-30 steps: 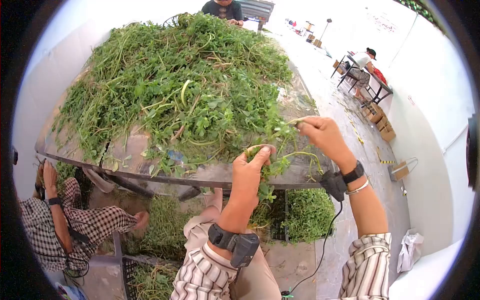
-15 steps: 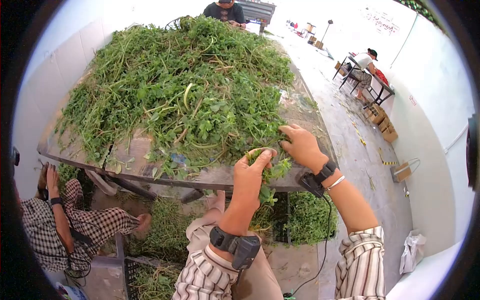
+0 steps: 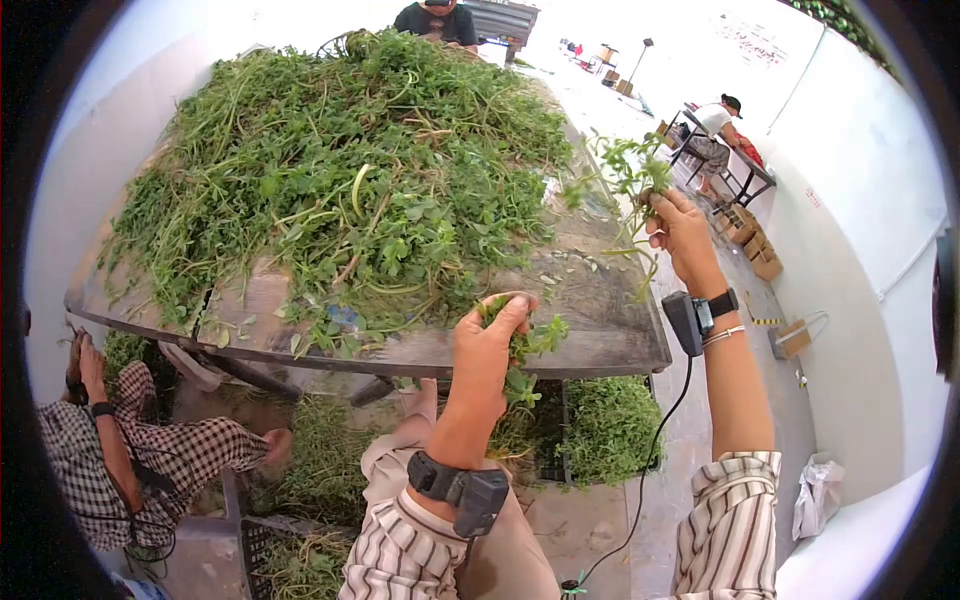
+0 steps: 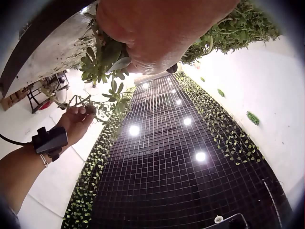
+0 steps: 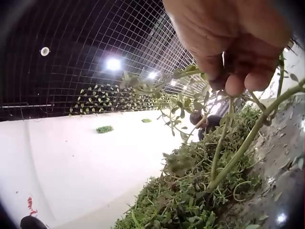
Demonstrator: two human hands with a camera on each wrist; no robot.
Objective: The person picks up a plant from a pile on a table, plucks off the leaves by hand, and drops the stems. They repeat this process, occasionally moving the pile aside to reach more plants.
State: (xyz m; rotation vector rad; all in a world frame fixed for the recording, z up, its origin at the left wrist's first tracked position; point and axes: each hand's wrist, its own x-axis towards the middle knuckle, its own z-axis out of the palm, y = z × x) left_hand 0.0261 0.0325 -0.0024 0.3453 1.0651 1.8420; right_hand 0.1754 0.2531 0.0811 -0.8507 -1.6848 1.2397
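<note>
A big heap of leafy green stems (image 3: pixel 350 170) covers most of the wooden table (image 3: pixel 610 335). At the table's near edge, my left hand (image 3: pixel 485 345) grips a small bunch of leafy sprigs (image 3: pixel 540 338), their leaves poking out beside the thumb and hanging below. Out past the table's right side, my right hand (image 3: pixel 685 240) is raised and pinches a branching leafy stem (image 3: pixel 632 165) between thumb and fingers. In the right wrist view that plant's long bare stems (image 5: pixel 245 143) run down in front of the heap. The left wrist view shows broad leaves (image 4: pixel 102 62) close beneath the left hand.
Under the table stand black crates of greens (image 3: pixel 612 430), with more greens on the floor. A person in checked clothes (image 3: pixel 120 450) sits at the left; another (image 3: pixel 440 22) is across the table. A cable (image 3: pixel 655 470) hangs from my right wrist device.
My right hand first came in toward the heap's edge by the left hand, then rose out to the right with a leafy stem. The left hand keeps its hold on its bunch, nearly still.
</note>
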